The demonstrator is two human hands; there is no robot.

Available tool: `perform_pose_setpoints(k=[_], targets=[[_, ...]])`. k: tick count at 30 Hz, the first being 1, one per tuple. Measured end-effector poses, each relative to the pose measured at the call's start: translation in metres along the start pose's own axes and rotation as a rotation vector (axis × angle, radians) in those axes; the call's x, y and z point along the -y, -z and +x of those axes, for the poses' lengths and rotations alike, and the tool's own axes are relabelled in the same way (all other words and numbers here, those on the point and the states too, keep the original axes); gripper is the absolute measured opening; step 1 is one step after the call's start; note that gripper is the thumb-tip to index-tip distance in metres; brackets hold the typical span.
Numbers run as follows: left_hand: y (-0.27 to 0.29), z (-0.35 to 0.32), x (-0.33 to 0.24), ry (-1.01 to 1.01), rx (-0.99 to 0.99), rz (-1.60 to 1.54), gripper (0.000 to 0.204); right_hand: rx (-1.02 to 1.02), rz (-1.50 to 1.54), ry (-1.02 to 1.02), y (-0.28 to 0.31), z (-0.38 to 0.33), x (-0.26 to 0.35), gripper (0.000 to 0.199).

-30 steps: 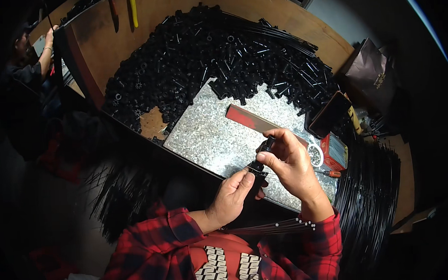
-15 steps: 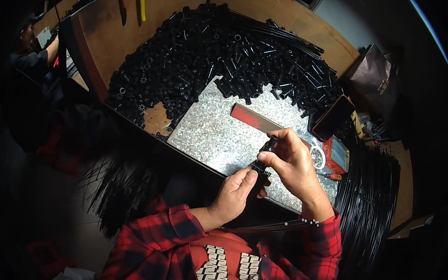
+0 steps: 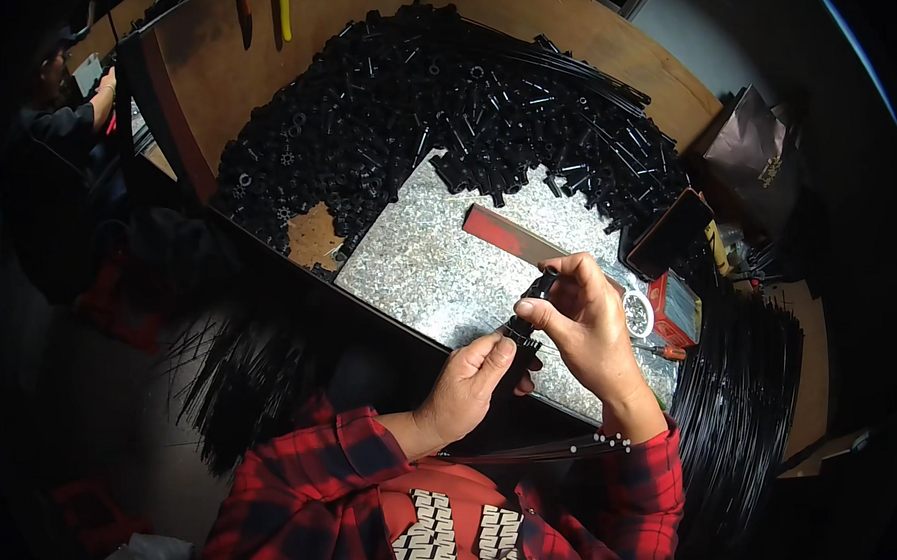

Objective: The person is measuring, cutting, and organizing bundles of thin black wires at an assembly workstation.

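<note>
the left hand (image 3: 470,381) closes around the lower end of a black part (image 3: 520,329), thumb on top; the right hand (image 3: 593,339) pinches the upper end narrowly between thumb and fingers; the part sits tilted between both hands, over the near edge of a speckled board (image 3: 418,261); a red-and-grey bar (image 3: 507,233) lies on the board; black pieces (image 3: 352,134) heap beyond it; a white dish (image 3: 650,316) stands beside the right hand
</note>
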State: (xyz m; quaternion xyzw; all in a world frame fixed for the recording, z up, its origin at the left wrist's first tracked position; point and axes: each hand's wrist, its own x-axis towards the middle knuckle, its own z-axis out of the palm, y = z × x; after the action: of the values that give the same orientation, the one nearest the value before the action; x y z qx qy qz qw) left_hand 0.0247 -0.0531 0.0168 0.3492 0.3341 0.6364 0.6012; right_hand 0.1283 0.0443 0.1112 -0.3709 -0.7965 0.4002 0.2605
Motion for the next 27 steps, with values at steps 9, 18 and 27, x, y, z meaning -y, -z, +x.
perform_pose_setpoints(k=[9,18,27], targets=[[0.000,0.000,0.003,-0.039,-0.045,0.017,0.038,0.100,0.073,-0.046,0.003,0.004,-0.010,0.033],[0.002,0.001,0.004,-0.035,-0.026,-0.037,0.036,0.076,0.248,-0.096,0.002,0.004,-0.010,0.035],[0.006,0.003,0.008,-0.027,-0.082,-0.126,0.033,0.227,0.005,-0.047,0.002,-0.018,-0.010,0.040]])
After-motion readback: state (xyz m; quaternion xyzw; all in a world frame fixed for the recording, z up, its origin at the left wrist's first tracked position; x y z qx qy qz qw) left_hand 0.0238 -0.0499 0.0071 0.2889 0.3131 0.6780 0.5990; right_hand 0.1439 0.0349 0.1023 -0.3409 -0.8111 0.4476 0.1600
